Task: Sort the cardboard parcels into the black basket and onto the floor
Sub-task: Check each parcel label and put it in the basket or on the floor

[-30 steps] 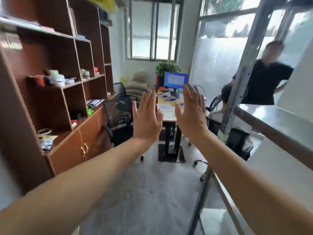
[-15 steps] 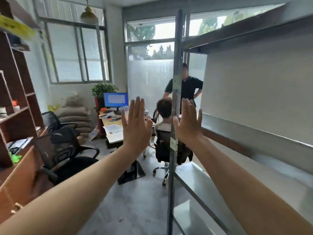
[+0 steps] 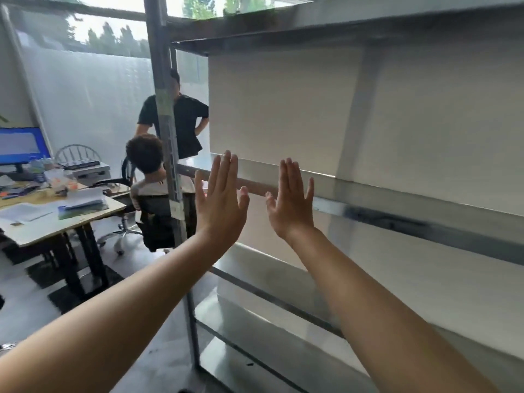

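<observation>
Where the parcels and the basket are lying cannot be told; the floor [image 3: 167, 361] is showing grey under one steel rack [image 3: 397, 219]. Two hands are hovering side by side before the rack's middle shelf, the left hand [image 3: 221, 202] and the right hand [image 3: 292, 205] both flat, fingers straight, holding nothing. Beyond, one seated person [image 3: 144, 154] and one standing person [image 3: 184, 117] are staying beside one counter [image 3: 56, 222] bearing one blue monitor [image 3: 19, 146].
</observation>
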Action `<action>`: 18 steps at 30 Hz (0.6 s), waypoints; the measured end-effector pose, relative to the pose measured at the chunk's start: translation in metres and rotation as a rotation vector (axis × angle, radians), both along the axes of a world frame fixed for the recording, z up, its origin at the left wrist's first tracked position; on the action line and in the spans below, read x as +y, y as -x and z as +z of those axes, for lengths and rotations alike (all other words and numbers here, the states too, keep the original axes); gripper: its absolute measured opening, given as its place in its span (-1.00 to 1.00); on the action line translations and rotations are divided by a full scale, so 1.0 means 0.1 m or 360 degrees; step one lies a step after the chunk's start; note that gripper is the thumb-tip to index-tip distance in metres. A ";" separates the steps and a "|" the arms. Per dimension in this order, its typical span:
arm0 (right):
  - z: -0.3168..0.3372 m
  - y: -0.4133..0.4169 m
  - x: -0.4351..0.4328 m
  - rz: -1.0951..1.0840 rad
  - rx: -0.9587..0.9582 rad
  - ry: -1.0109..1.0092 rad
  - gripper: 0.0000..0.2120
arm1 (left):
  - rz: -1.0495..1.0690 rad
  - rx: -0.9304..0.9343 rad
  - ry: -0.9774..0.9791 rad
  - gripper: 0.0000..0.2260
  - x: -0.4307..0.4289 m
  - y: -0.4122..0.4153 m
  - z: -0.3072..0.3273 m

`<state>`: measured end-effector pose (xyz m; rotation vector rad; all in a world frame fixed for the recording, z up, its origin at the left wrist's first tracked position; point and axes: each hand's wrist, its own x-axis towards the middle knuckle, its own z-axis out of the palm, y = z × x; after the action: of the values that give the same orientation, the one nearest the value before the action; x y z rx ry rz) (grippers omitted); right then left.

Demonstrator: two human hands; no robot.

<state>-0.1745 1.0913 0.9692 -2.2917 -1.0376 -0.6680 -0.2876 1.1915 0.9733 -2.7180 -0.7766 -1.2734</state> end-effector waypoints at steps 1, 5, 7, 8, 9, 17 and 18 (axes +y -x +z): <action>0.03 -0.06 -0.21 -0.0066 -0.0013 -0.0014 -0.34 | -0.0036 0.0015 -0.0019 -0.45 -0.15 -0.06 0.04; 0.19 -0.19 -0.93 -0.0239 -0.0135 -0.0028 -0.34 | -0.0168 0.0004 -0.0065 -0.46 -0.69 -0.26 0.20; 0.29 -0.27 -1.36 -0.0343 -0.0186 -0.0037 -0.35 | -0.0257 -0.0022 -0.0074 -0.47 -1.10 -0.41 0.31; 0.32 -0.30 -1.59 -0.0397 -0.0188 -0.0046 -0.35 | -0.0311 -0.0039 -0.0070 -0.47 -1.33 -0.51 0.35; 0.36 -0.34 -1.83 -0.0444 -0.0173 -0.0059 -0.36 | -0.0363 -0.0056 -0.0064 -0.46 -1.58 -0.61 0.38; 0.37 -0.59 -4.03 -0.0752 -0.0114 -0.0089 -0.37 | -0.0747 0.0000 -0.0110 -0.46 -3.69 -1.31 0.18; 0.35 -0.62 -4.32 -0.0797 -0.0121 -0.0079 -0.37 | -0.0788 0.0015 -0.0134 -0.46 -3.94 -1.39 0.14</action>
<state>-0.1128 0.6593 1.0039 -2.5143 -0.4621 -0.9677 -0.1489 0.7972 0.9876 -2.9438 -0.0347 -1.3222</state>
